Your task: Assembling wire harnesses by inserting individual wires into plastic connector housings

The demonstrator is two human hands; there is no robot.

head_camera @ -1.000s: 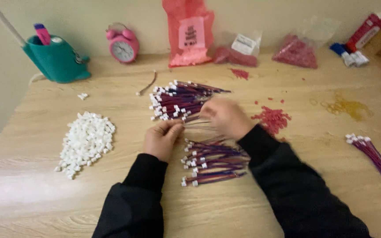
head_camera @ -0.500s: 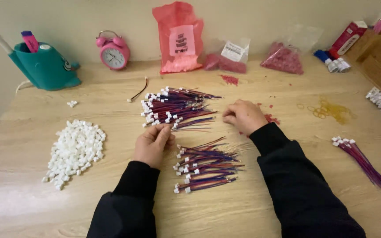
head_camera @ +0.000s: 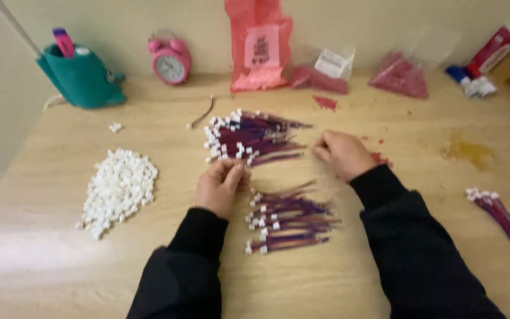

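— Head view: where are the wires (head_camera: pixel 254 139)?
— Mid-counter (head_camera: pixel 385 248). Left hand (head_camera: pixel 219 186) pinches their near ends; right hand (head_camera: pixel 342 155), its grip curled shut, rests beside their tips; contents unclear.

Open bench (head_camera: pixel 396 248) lies between the right hand (head_camera: pixel 343 155) and the loose wire bundle (head_camera: pixel 506 221) at the right edge. The left hand (head_camera: pixel 222 186) sits hemmed between the upper wire pile (head_camera: pixel 255 139) and the lower wire pile (head_camera: pixel 287 218). The white connector heap (head_camera: pixel 119 189) blocks the left side; a teal holder (head_camera: pixel 81 77), pink clock (head_camera: pixel 170 62) and pink bags (head_camera: pixel 261 47) line the back wall.
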